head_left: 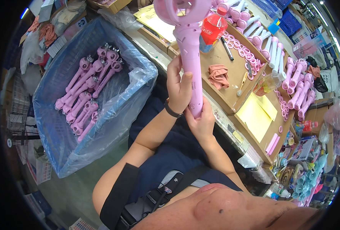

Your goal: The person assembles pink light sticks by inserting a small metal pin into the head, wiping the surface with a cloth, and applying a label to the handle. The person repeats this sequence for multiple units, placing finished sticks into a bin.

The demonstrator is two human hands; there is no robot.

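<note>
A pink plastic toy wand stands almost upright in front of me, its round hollow head cut off by the top of the picture. My left hand, with a black band at the wrist, is closed around the middle of the handle, thumb lying along it. Lower down, my right hand grips the handle's bottom end; some of its fingers are hidden behind it. Left of my hands, several similar pink wands lie in a blue crate lined with clear plastic.
On the bench at right, a cardboard tray carries a red-labelled bottle, a black marker, an orange cloth, a small brush and pink rings. Yellow paper lies nearer; more wands are piled beyond.
</note>
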